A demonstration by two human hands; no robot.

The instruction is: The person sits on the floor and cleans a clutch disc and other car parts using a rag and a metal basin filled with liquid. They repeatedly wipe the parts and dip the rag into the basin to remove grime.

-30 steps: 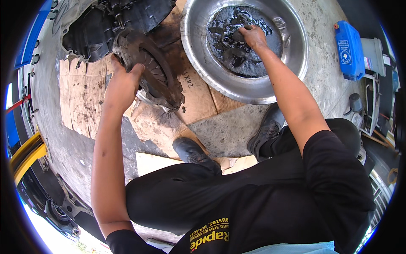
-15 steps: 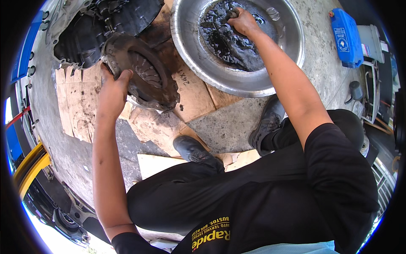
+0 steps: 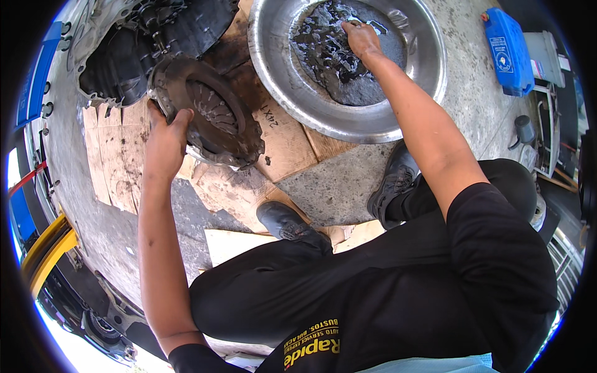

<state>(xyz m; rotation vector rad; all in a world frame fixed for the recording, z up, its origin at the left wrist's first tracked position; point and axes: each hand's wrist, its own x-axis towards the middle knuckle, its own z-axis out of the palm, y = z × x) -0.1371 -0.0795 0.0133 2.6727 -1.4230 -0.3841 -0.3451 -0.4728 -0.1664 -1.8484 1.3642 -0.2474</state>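
My left hand (image 3: 166,140) grips the lower left rim of a round clutch pressure plate (image 3: 210,109), holding it tilted. Brown grime coats the plate, and its ring of spring fingers faces up. Over at the far middle, my right hand (image 3: 363,43) reaches into a wide metal basin (image 3: 273,65). Its fingers are curled down at the dark, oily liquid (image 3: 354,91) in the bottom. Whatever those fingers hold is hidden by the hand and the murky liquid.
A large, open gearbox housing (image 3: 121,71) lies beyond the pressure plate. Stained cardboard (image 3: 283,140) covers part of the concrete floor. On the right are a blue jug (image 3: 507,53) and a pale bucket (image 3: 545,57). A yellow metal part (image 3: 46,252) stands at left.
My right hand has shifted slightly right and nearer within the basin. The dark lump seen at its fingertips earlier no longer shows. The left hand keeps its grip on the clutch pressure plate.
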